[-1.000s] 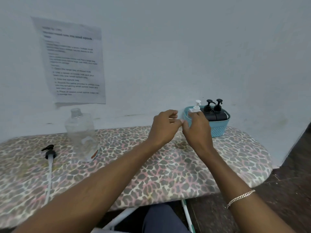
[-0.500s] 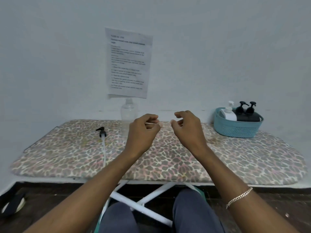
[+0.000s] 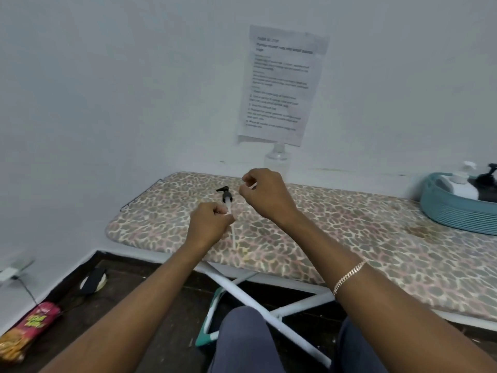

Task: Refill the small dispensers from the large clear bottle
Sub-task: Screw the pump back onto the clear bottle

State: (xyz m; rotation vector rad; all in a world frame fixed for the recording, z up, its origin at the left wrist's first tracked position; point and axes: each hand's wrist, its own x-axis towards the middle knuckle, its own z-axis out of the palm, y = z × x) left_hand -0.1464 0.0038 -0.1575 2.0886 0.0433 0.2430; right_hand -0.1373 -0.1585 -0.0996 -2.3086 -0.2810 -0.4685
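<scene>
— Fingers (image 3: 219, 210) of the left hand (image 3: 209, 224): how do they lie?
— Curled tight, above the near-left part of the ironing board (image 3: 349, 224). They sit right in front of the white tube of the black pump head (image 3: 225, 194), which lies loose on the leopard-print cover. Whether they grip that tube I cannot tell.
— And the right hand (image 3: 266, 196)?
— It hangs over the board just right of the pump, fingers curled. Thumb and forefinger pinch a thin pale sliver (image 3: 252, 186), too small to name. A chain bracelet (image 3: 349, 274) sits on that wrist.
— Where is the large clear bottle (image 3: 278, 160)?
— Upright at the board's far edge, against the wall, beyond the right hand and under a printed sheet (image 3: 282, 84).
— The small dispensers?
— In a teal basket (image 3: 441, 208) at the board's right end, well apart from both hands. One white dispenser (image 3: 454, 184) stands there, with black dispensers (image 3: 486, 184) beside it, partly cut off by the edge of the view.
</scene>
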